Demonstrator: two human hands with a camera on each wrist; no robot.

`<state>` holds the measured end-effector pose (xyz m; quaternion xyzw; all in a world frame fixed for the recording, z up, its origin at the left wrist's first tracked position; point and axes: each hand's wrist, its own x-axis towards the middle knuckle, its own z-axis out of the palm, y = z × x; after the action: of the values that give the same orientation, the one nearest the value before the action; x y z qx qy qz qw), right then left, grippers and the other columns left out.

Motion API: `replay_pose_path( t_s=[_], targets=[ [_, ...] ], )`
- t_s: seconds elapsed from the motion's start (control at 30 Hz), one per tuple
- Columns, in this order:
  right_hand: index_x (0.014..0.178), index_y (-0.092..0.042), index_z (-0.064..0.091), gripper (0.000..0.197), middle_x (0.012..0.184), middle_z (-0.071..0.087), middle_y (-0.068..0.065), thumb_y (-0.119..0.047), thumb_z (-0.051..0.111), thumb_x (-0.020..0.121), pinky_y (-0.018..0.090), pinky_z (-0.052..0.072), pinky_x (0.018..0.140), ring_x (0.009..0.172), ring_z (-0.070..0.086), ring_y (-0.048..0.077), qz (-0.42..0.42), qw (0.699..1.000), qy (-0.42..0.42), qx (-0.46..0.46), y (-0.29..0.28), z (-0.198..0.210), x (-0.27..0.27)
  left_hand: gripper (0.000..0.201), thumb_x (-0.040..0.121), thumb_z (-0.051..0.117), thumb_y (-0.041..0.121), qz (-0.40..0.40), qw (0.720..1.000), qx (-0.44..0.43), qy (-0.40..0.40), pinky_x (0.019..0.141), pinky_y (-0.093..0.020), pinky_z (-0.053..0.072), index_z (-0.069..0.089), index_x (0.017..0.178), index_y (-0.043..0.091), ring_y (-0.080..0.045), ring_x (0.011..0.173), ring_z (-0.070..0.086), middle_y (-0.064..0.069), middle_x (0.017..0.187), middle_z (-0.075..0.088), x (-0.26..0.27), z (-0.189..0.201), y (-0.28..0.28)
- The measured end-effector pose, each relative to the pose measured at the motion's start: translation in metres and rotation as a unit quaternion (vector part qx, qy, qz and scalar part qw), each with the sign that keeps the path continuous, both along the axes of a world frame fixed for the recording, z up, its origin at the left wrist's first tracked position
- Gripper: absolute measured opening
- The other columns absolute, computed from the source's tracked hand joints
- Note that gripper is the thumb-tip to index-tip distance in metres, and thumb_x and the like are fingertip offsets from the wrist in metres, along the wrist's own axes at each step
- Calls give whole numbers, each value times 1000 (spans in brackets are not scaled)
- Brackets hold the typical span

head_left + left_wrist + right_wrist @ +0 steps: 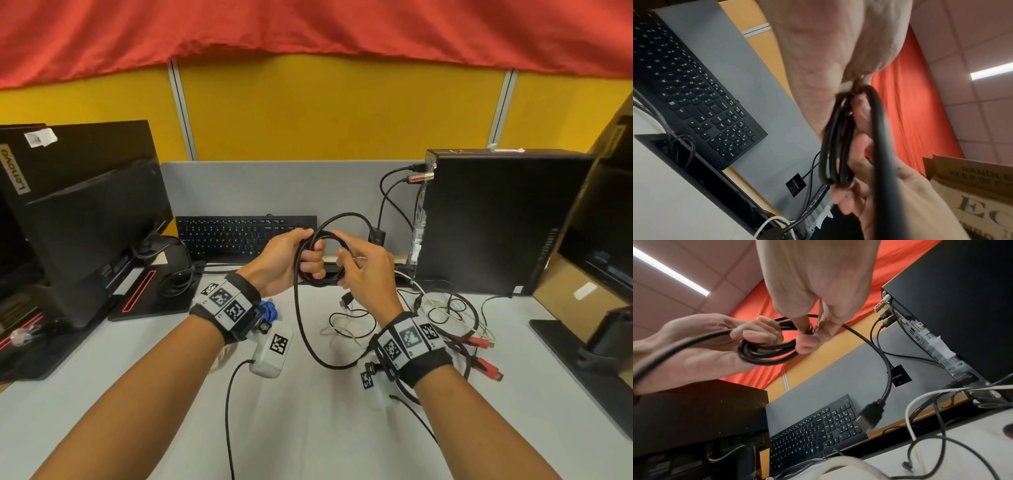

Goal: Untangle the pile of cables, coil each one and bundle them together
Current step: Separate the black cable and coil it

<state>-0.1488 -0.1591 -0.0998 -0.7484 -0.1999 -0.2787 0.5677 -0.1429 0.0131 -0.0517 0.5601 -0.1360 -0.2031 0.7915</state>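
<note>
1. Left hand (291, 260): your fingers curl around the coiled loops of the black cable (322, 257), holding the coil above the desk (308, 428) in front of the keyboard (239, 236).
2. Right hand (366, 270): your thumb and fingers pinch the same coil on its right side.
3. Free end: the uncoiled length hangs from the coil down to the desk.
4. Remaining cables (445, 318): these lie tangled on the desk beneath your right wrist, near the computer tower (496, 222).

Head view looks down; both close, blurry wrist views share the keyboard (694, 91).
</note>
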Motion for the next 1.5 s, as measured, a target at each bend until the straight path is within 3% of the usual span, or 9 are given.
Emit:
replay_pose_path(
  t_s=[0.13,0.3,0.5,0.73,0.8,0.9,1.03,1.27,1.5],
  targets=[
    [125,-25,72,32,82,71,-8,-8,59,101,46,58,46,62,67,35,-9,999,39,22,3,3,0,34,101,26,24,-15,1000,5,16,59,-32,45,50,80,13,-13,48,34,2,62,37,-1,4,-2],
    [129,-28,59,30,82,76,3,-31,65,100,37,64,66,70,76,18,39,990,125,57,8,5,-8,38,105,30,27,126,991,-54,-9,39,-23,21,46,72,17,-8,38,19,9,49,26,2,6,-10],
    [116,-38,72,31,96,79,-9,-32,79,87,19,55,86,92,72,2,282,889,222,-283,-6,-23,-17,45,109,33,43,199,977,-47,-64,41,-24,16,44,72,20,-8,40,16,9,51,22,8,16,-3],
    [96,-21,79,21,93,66,2,-39,67,96,36,51,78,92,59,21,-148,899,139,-388,-20,-33,-1,44,108,35,43,150,985,63,-61,36,-21,21,44,72,19,-7,40,19,9,51,25,6,8,10],
    [92,-10,77,19,91,72,8,-28,70,94,39,57,80,90,66,27,-157,904,225,-328,-21,-34,1,45,108,35,44,138,986,78,-57,36,-21,22,45,72,20,-8,41,19,8,52,25,6,5,11],
    [103,6,73,15,89,75,22,1,71,89,40,63,81,86,75,35,-27,930,365,19,-22,-37,-2,44,107,38,44,118,986,109,-49,35,-21,23,45,72,19,-8,40,20,8,53,26,5,1,13],
    [105,8,65,14,97,74,25,0,67,94,34,61,80,89,75,32,86,808,453,367,-13,-44,-15,45,107,39,43,78,989,127,-6,34,-20,24,47,70,20,-7,38,21,9,52,25,4,0,23],
    [96,4,62,8,75,73,19,8,65,90,23,56,47,50,66,15,109,744,538,380,17,-57,-25,46,107,38,44,104,986,132,9,32,-20,22,47,69,21,-6,37,21,10,51,26,10,18,36],
    [99,3,59,11,77,63,18,12,60,91,20,56,45,54,59,16,40,734,527,426,16,-50,-12,45,107,38,44,127,982,139,4,31,-20,23,46,70,20,-6,37,21,9,51,26,10,27,38]
  ],
)
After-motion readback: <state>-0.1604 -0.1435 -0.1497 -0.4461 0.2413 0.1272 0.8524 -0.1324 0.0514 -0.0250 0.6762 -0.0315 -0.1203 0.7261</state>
